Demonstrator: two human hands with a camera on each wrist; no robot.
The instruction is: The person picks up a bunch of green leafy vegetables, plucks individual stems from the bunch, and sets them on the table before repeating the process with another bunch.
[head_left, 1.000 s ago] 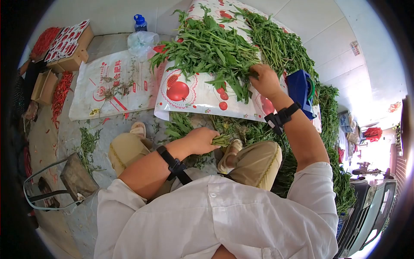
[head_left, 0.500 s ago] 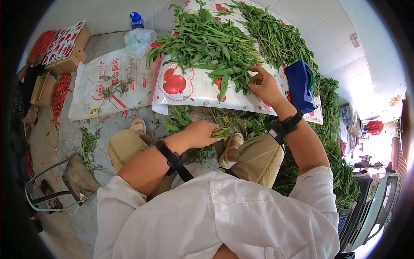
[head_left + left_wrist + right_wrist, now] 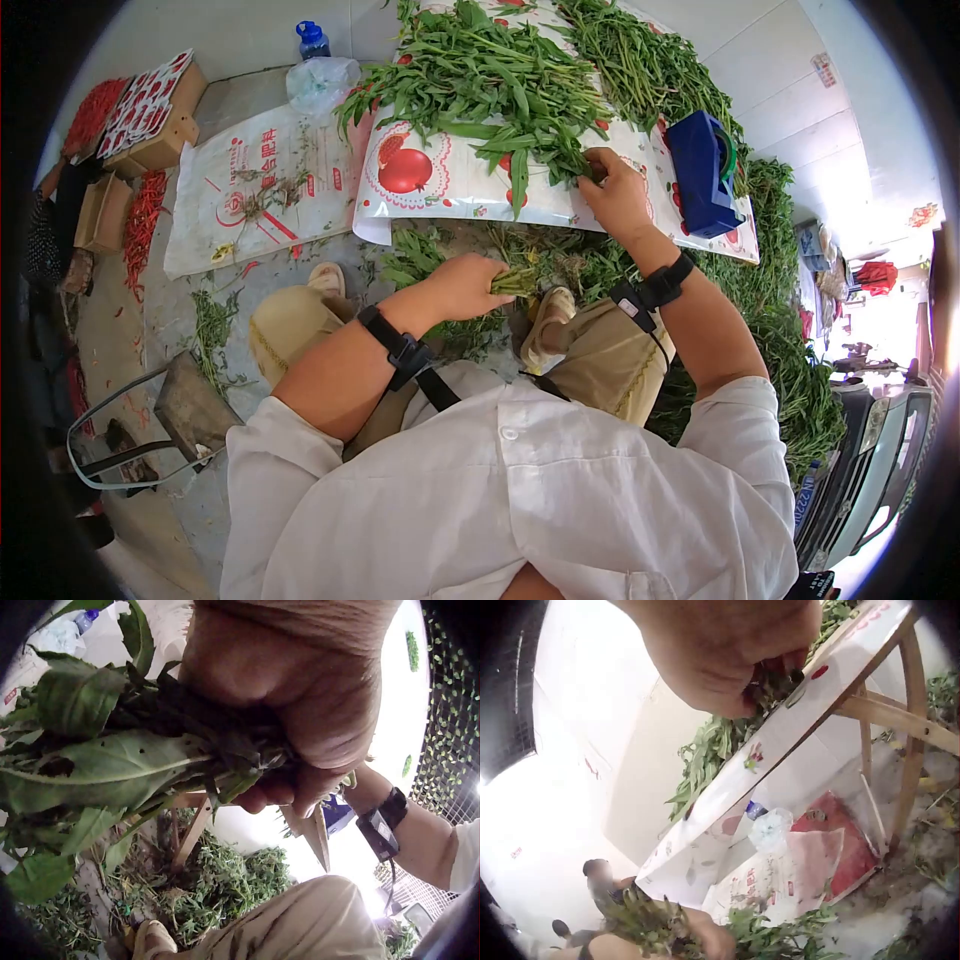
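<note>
My left hand (image 3: 462, 288) grips a bunch of leafy green stems (image 3: 112, 769) in front of the table; the leaves spread out past the fingers, with small holes in one of them. My right hand (image 3: 618, 200) is at the front of the table, its fingers curled on the stem ends of leafy greens (image 3: 776, 682). These belong to the near edge of a large pile of greens (image 3: 490, 80) on the fruit-printed table cover (image 3: 545, 212). A blue tape dispenser (image 3: 700, 175) stands just right of my right hand.
More greens (image 3: 640, 85) lie farther back on the table and heap up along the right (image 3: 770, 300). On the left are a printed sack (image 3: 215, 190), a plastic bag (image 3: 322, 85), red chillies (image 3: 145, 230) and a cardboard box (image 3: 185, 100). Wooden legs (image 3: 911, 712) hold the table.
My right hand's fingers were more spread half a second ago and have closed in on the stems at the pile's edge. My left hand keeps its bunch in nearly the same place.
</note>
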